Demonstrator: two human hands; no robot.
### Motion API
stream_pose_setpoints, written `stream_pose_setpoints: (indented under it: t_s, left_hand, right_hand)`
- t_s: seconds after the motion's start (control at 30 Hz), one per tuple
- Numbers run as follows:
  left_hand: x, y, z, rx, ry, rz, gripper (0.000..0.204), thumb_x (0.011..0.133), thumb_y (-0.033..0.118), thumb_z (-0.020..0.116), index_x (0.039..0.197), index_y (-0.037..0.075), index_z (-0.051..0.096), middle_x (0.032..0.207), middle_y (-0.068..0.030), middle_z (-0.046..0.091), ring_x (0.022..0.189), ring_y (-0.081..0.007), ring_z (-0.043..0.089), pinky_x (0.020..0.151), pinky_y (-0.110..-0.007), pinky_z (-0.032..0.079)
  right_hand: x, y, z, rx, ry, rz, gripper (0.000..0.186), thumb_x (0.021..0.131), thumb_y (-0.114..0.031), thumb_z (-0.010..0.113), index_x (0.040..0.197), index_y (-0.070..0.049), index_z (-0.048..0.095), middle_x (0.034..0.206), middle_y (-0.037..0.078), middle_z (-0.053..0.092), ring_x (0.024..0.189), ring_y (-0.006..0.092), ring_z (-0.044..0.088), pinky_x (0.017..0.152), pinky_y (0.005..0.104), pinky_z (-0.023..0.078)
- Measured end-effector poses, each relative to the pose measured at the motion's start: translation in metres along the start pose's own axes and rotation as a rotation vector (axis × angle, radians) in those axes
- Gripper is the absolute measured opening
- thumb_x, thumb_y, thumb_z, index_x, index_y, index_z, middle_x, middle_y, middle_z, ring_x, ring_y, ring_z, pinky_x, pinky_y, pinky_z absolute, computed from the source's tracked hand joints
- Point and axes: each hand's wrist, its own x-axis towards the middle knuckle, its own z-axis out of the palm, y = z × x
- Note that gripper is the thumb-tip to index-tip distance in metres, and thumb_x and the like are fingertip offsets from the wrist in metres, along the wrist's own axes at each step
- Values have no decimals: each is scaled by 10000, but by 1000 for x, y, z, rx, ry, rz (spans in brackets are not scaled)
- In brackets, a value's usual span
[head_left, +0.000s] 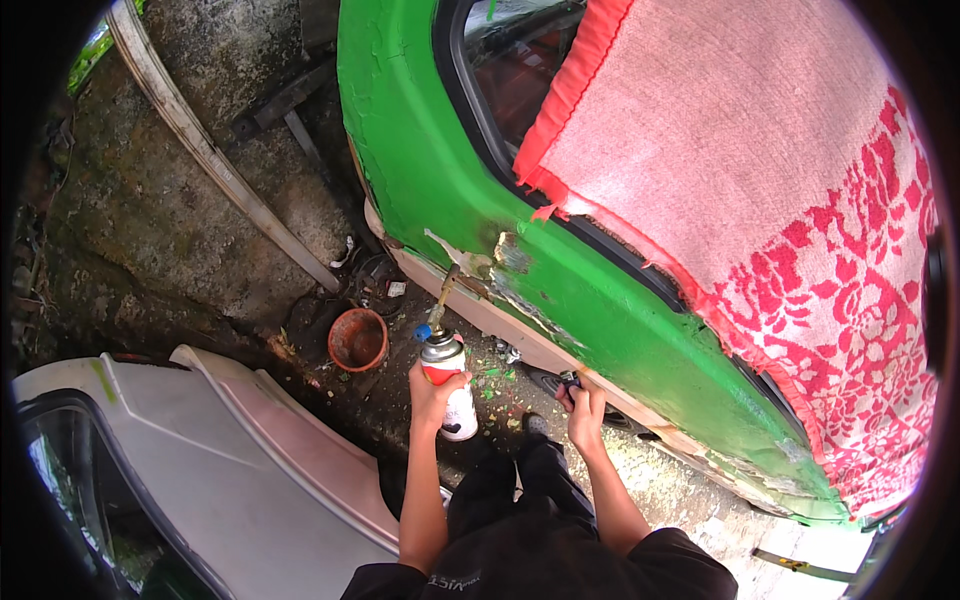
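My left hand (432,396) is wrapped around a white and red gas canister with a blowtorch head (450,385). The torch has a blue knob and a brass-coloured tube, whose tip points up at the scorched, peeling paint (510,252) on the green car body (420,170). No flame can be made out. Lower and to the right, my right hand (584,408) is closed on a small dark object (570,379), too small to name, close to the car's lower edge. Bare patches and lifted paint run along the panel in front of the torch.
A red and white patterned towel (720,150) drapes over the green car's window and roof. Behind the torch stands a terracotta pot (358,340). A pale car (230,450) closes in on the left. Green paint flakes (492,373) litter the ground; a long metal strip (220,150) leans at the back left.
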Motion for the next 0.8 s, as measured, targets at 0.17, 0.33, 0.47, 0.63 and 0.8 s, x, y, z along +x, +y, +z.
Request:
stream_pose_setpoints:
  t_s: [0.17, 0.33, 0.47, 0.63, 0.8]
  left_hand:
    - [-1, -2, -6, -29, -27, -69, 516, 708, -1, 771, 1204, 6, 630, 967, -42, 674, 787, -121, 625, 694, -286, 513]
    - [-5, -4, -1, -42, -1, -61, 484, 704, -5, 770, 1169, -2, 634, 949, -48, 674, 781, -124, 627, 706, -287, 516]
    - [4, -8, -6, -10, 52, -6, 337, 698, -1, 753, 989, 0, 583, 786, -83, 634, 630, -193, 653, 577, -326, 538]
    - [12, 11, -3, -51, 54, -12, 364, 719, -4, 762, 1061, -17, 638, 961, -87, 703, 777, -147, 655, 696, -298, 527]
    - [8, 6, -5, -25, 41, -29, 396, 718, -24, 751, 1098, -19, 640, 993, -93, 706, 769, -142, 649, 688, -296, 527]
  right_hand:
    - [-2, -3, 3, 59, 42, 4, 405, 861, -91, 436, 1161, 116, 612, 699, 95, 607, 600, 114, 512, 547, 260, 427]
    - [-2, -3, 1, 31, 16, -28, 407, 858, -75, 433, 1177, 97, 618, 703, 99, 609, 597, 116, 503, 536, 264, 414]
    - [-3, -5, 0, 45, 21, -36, 388, 857, -71, 437, 1155, 98, 620, 711, 102, 611, 590, 116, 491, 533, 262, 408]
    - [-5, -3, 0, 38, 36, -38, 334, 859, -73, 439, 1077, 102, 622, 701, 99, 607, 575, 116, 481, 524, 262, 395]
    - [-6, -5, 2, 49, 34, -15, 298, 864, -80, 440, 1016, 100, 623, 695, 94, 603, 574, 117, 484, 519, 266, 390]
